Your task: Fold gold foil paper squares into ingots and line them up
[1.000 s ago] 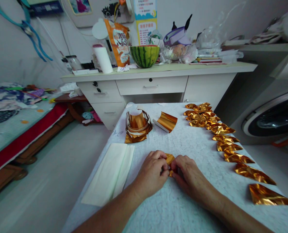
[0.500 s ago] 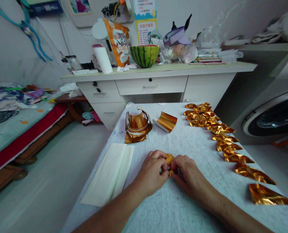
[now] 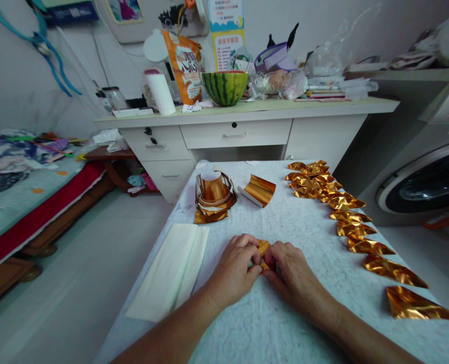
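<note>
Between my hands, low over the cloth-covered table, is a small piece of gold foil paper, mostly hidden by fingers. My left hand is closed on its left side, thumb and fingertips pinching. From the right, my right hand pinches the same piece with curled fingers. Beyond them lies a single curved gold sheet, and a stack of curled gold sheets stands to its left. Folded gold foil pieces with pointed ends run in a line along the table's right side.
A folded white cloth or paper lies left of my left arm. Behind the table is a white desk with a watermelon half and an orange pouch. A washing machine stands at right, a bed at left.
My fingers have shifted slightly around the gold foil paper, the right hand a little to the left. Everything else on the table stays as it was.
</note>
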Tool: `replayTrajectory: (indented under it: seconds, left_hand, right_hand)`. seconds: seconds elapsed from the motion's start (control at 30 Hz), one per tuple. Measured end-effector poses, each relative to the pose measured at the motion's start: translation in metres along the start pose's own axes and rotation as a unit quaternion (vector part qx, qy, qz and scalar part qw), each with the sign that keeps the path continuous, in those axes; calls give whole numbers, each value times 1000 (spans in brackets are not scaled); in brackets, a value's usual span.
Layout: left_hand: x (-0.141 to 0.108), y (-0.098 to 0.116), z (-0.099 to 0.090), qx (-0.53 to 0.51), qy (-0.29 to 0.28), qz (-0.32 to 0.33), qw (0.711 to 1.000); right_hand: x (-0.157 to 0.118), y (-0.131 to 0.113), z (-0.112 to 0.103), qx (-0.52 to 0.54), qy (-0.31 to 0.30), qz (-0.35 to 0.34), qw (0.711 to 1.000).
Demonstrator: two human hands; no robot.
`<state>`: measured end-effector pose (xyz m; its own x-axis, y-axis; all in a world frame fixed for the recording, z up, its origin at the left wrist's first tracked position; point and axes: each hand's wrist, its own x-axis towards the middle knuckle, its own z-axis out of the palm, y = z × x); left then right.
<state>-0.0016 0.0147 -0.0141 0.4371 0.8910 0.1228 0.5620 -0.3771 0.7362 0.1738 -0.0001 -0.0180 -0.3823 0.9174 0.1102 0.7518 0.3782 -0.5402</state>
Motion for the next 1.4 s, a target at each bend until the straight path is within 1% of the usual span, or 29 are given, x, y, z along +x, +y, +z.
replayTrajectory:
  seconds: [0.4, 0.63, 0.97, 1.2, 1.4]
  left_hand:
    - [0, 1, -3, 4, -16, 12, 1000]
    - [1, 1, -7, 14, -36, 13, 999]
    - [1, 2, -13, 23, -60, 25, 998]
    - [-1, 7, -7, 63, -55, 7, 996]
    - [-1, 2, -2, 59, -51, 6, 997]
  right_hand:
    - [3, 1, 4, -38, -9, 13, 999]
    - [2, -2, 4, -18, -20, 23, 999]
    - [-3, -8, -3, -14, -35, 0, 999]
    - [-4, -10, -1, -13, -25, 10, 1000]
    - [-4, -8, 3, -10, -8, 12, 1000]
